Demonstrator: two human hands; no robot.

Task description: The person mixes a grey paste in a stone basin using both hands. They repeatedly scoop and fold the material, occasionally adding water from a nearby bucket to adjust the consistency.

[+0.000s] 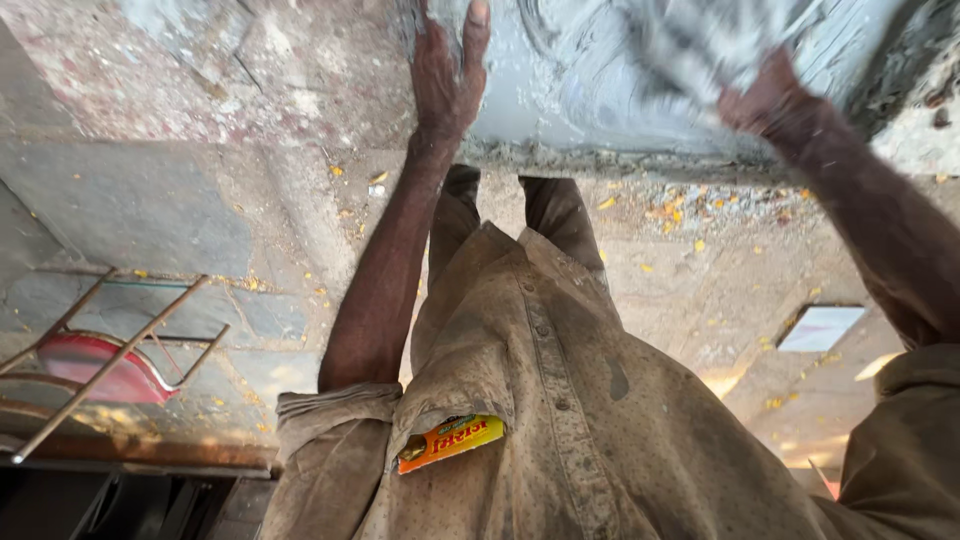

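Fingers of our left hand [447,80] lie straight and close together, palm flat against the wet grey plaster [560,90] on the wall face. Our right hand [770,100] is blurred against the same plaster; we cannot tell how its fingers stand. Below, an orange packet [452,441] protrudes from our shirt pocket. A metal frame [110,350] stands on the stone floor [140,200], left.

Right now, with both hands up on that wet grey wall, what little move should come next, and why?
Probably another smoothing sweep with the right hand. It looks blurred over swirled wet plaster, whose ridges look uneven, while the left hand lies flat at the patch's left edge.
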